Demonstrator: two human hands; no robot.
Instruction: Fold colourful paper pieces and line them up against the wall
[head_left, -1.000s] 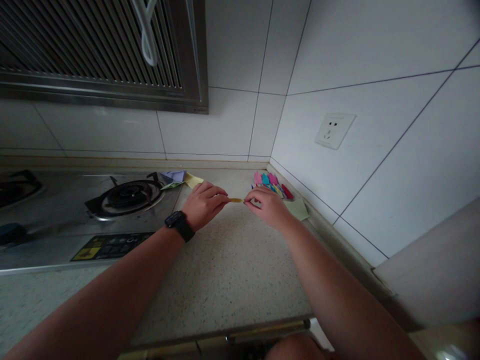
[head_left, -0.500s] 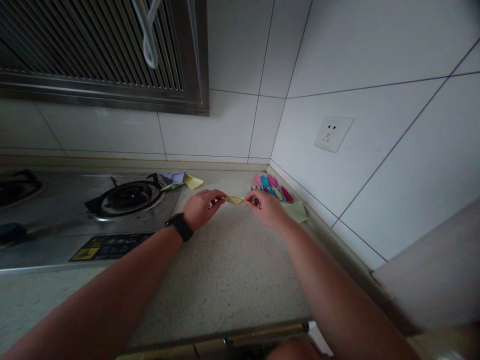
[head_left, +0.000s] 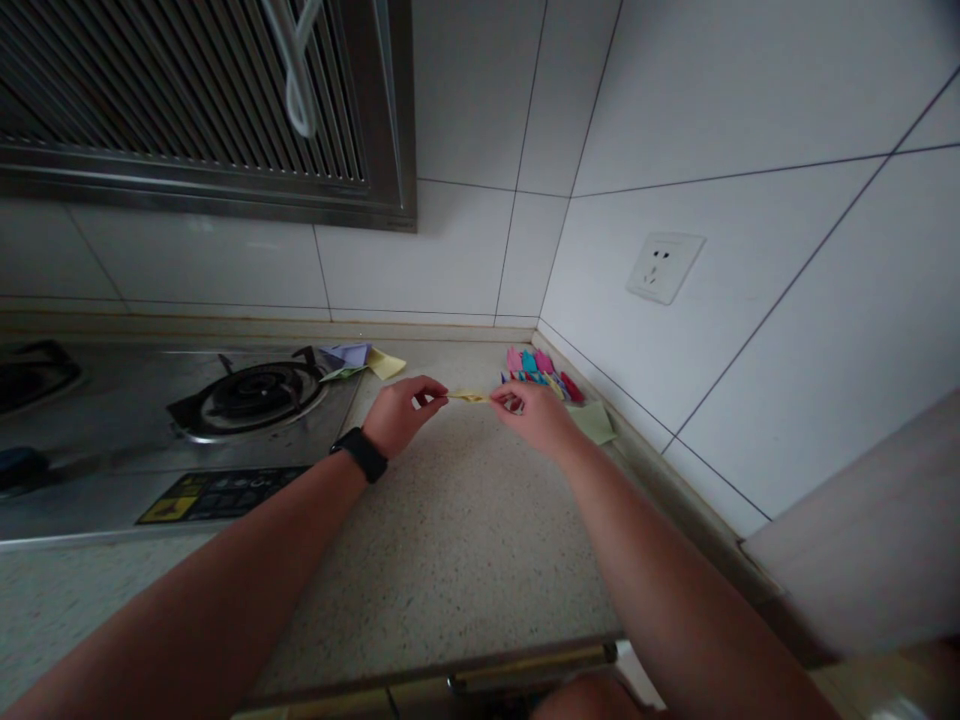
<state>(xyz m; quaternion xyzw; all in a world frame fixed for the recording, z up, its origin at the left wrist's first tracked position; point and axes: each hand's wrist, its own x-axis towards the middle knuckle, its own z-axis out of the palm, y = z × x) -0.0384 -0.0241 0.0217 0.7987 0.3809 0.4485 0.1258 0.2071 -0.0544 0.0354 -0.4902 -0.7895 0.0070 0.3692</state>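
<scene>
Between my two hands a folded strip of yellow paper (head_left: 469, 397) is stretched sideways above the counter. My left hand (head_left: 409, 408), with a black watch on its wrist, pinches the left end between thumb and fingers. The right end is pinched by my right hand (head_left: 532, 412). Just behind my right hand lies a group of small folded paper pieces (head_left: 536, 365) in pink, blue, red and yellow. A flat pale green paper sheet (head_left: 592, 422) rests beside my right wrist, partly covered by it.
Purple, yellow and green papers (head_left: 364, 358) lie at the edge of the gas stove (head_left: 97, 430), near its burner (head_left: 259, 392). The speckled countertop (head_left: 465, 540) meets tiled walls with a socket (head_left: 664, 267). A range hood (head_left: 225, 195) with a hanging white cord (head_left: 300, 100) is overhead.
The yellow paper looks narrower and more drawn out between my fingers. My left hand has shifted very slightly left; the other things stay in place.
</scene>
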